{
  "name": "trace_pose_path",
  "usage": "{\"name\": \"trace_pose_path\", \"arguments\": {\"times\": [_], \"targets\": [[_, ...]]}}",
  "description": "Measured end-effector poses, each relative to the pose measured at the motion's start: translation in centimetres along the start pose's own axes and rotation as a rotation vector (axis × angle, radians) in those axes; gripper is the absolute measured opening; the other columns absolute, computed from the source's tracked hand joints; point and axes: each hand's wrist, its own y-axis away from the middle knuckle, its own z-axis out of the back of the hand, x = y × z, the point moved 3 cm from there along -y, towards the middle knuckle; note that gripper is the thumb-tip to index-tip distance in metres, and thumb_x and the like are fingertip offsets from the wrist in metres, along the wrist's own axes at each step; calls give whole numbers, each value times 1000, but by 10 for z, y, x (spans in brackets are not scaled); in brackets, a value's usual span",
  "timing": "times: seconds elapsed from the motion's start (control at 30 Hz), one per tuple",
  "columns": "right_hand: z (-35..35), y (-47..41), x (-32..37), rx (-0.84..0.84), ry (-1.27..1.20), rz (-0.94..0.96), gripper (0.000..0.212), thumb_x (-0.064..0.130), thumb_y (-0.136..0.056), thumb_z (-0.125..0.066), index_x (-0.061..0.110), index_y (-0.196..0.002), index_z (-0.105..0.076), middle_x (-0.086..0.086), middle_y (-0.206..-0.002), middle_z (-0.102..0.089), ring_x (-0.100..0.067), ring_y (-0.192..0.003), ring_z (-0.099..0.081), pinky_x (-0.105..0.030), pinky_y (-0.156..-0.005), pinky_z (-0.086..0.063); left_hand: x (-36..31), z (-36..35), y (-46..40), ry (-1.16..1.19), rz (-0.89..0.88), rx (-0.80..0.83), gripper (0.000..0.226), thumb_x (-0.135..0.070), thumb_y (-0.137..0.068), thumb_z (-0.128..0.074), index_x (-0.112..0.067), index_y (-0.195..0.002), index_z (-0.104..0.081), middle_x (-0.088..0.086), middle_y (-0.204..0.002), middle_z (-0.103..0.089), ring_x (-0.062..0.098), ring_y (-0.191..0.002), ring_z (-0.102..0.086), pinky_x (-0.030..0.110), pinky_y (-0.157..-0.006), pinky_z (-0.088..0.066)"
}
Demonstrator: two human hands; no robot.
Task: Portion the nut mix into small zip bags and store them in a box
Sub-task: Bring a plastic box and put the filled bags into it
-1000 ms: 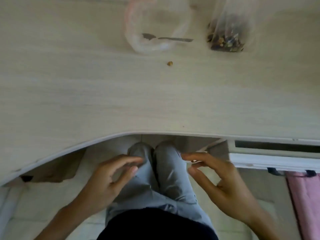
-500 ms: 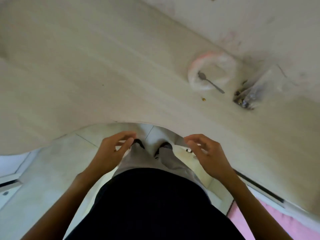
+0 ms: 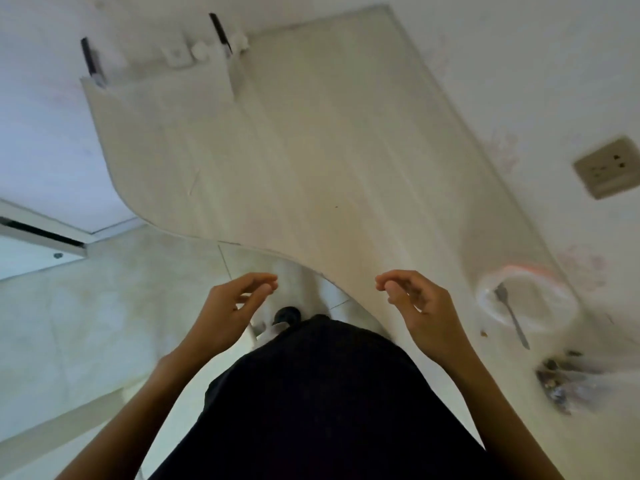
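Head view, nut mix bag [image 3: 561, 381] (blurred), clear, crumpled

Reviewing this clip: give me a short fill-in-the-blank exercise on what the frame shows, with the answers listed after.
1. The spoon lies in the clear round ____ with the pink rim.
2. The bag of nut mix lies on the table, nearer to the ____ hand.
3. The left hand and the right hand each hold ____.
4. The plate on the wall is a power ____.

Answers: container; right; nothing; socket
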Motion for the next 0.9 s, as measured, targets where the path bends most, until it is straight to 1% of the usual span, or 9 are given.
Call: {"name": "trace_pose_path", "arguments": {"times": [0.13, 0.27, 0.37, 0.47, 0.57, 0.67, 0.77, 0.83, 0.9], "targets": [[-13, -40, 16, 155, 24, 83, 16, 20, -103, -59, 18, -112, -71, 9, -107, -75, -11, -104, -70, -44, -94, -58, 5, 8, 13, 21, 62, -152, 27, -43, -99, -53, -37, -120, -69, -29, -107, -75, -6, -104, -70, 6, -85, -49], [-26, -69, 31, 304, 53, 181, 16, 19, -103, -59, 15, -113, -71, 8, -107, -75, -11, -103, -71, -43, -92, -59, 5, 4, 34, 65, 157, -288, 23, -44, -100, -54, -41, -118, -67, -28, -104, -75, -4, -102, -71, 20, -88, -54], [-38, -87, 44, 390, 53, 232, 16, 17, -103, -59, 14, -113, -72, 7, -107, -75, -12, -103, -71, -45, -92, -59, 3, 2, 49, 97, 207, -365, 21, -40, -100, -56, -43, -117, -68, -25, -104, -76, -2, -101, -72, 20, -88, -55], [-51, -102, 57, 453, 53, 272, 17, 18, -103, -59, 14, -113, -72, 6, -107, -75, -13, -103, -71, -45, -92, -59, 4, 5, 58, 119, 248, -433, 19, -33, -102, -57, -38, -117, -69, -23, -103, -77, 0, -100, -72, 15, -88, -54], [-65, -115, 68, 481, 62, 300, 17, 19, -103, -59, 14, -114, -72, 7, -108, -75, -12, -104, -71, -45, -93, -59, 6, 14, 59, 121, 273, -480, 20, -32, -103, -57, -35, -117, -70, -24, -101, -76, -2, -99, -71, 10, -86, -53], [-82, -127, 79, 491, 71, 297, 17, 19, -103, -59, 15, -114, -72, 7, -108, -75, -11, -104, -71, -46, -93, -58, 12, 31, 55, 138, 283, -521, 26, -35, -102, -55, -30, -122, -71, -19, -104, -77, -2, -102, -71, 17, -91, -55], [-102, -140, 91, 488, 82, 306, 17, 20, -103, -58, 17, -113, -72, 8, -107, -76, -12, -105, -71, -47, -93, -59, 28, 57, 45, 165, 281, -533, 27, -31, -103, -57, -22, -124, -72, -14, -106, -78, 2, -103, -72, 25, -93, -57], [-120, -149, 101, 472, 77, 301, 17, 21, -103, -59, 18, -112, -72, 7, -107, -76, -14, -105, -72, -48, -92, -59, 43, 81, 39, 193, 278, -538, 27, -30, -103, -58, -21, -123, -73, -13, -105, -79, 5, -103, -73, 27, -93, -57], [-144, -160, 114, 455, 80, 295, 16, 21, -102, -58, 19, -112, -72, 7, -107, -76, -14, -105, -72, -49, -92, -59, 61, 110, 32, 201, 270, -532, 27, -32, -101, -57, -23, -122, -73, -14, -103, -79, 5, -102, -74, 24, -92, -58]]}}
